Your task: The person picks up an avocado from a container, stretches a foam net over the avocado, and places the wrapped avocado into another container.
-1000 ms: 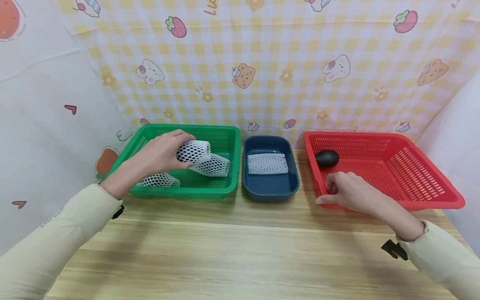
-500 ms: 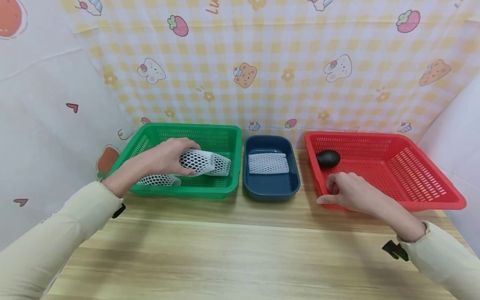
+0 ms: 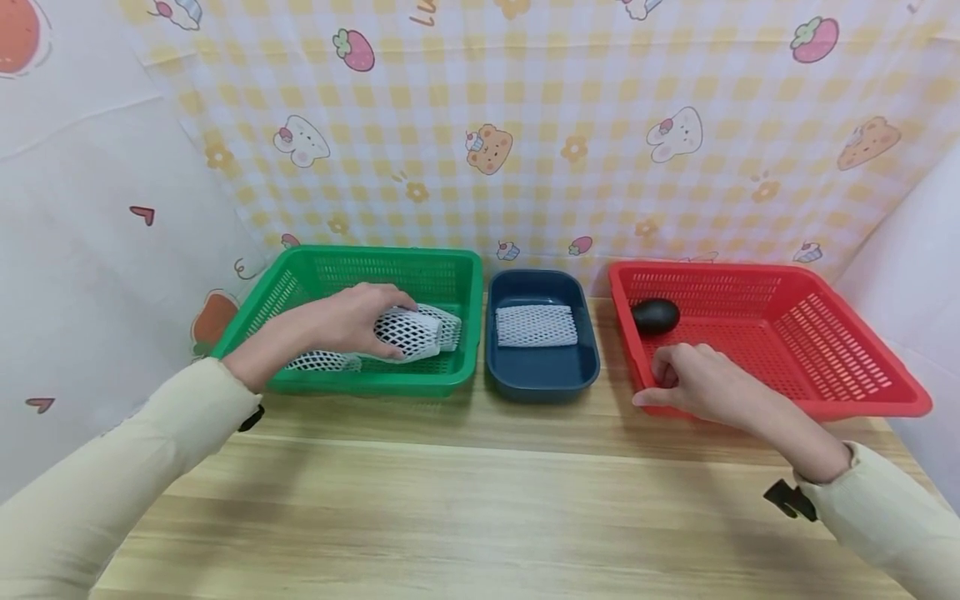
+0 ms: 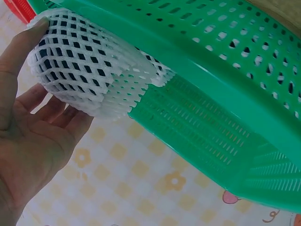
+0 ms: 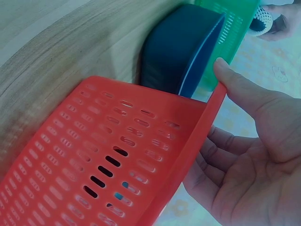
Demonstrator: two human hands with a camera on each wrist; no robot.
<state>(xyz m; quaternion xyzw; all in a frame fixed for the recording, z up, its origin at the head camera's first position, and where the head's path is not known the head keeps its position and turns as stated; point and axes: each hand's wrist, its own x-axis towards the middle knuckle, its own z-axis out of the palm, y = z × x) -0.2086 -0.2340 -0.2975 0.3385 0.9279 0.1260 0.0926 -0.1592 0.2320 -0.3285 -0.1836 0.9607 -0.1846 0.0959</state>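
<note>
My left hand (image 3: 352,321) grips a dark rounded thing in a white foam net sleeve (image 3: 408,335), low inside the green basket (image 3: 390,383). In the left wrist view the thumb lies on one side of this net sleeve (image 4: 70,61) and the fingers on the other. Behind it is another netted thing (image 3: 450,327); a further one (image 3: 322,361) lies near the front wall, partly under the wrist. At the right, my right hand (image 3: 697,383) holds the near left rim of the red basket (image 3: 795,350), thumb outside. A shiny black egg-shaped thing (image 3: 656,317) lies in that basket's left corner.
Between the baskets stands a dark blue tub (image 3: 540,375) with a flat white foam net (image 3: 536,326) in it. All three stand toward the back of the wooden table (image 3: 480,508). A checked cloth (image 3: 540,200) hangs behind them, with white cloth at the sides.
My left hand has moved down and to the right inside the green basket, carrying the netted thing in front of the other one. The right hand has stayed on the red rim.
</note>
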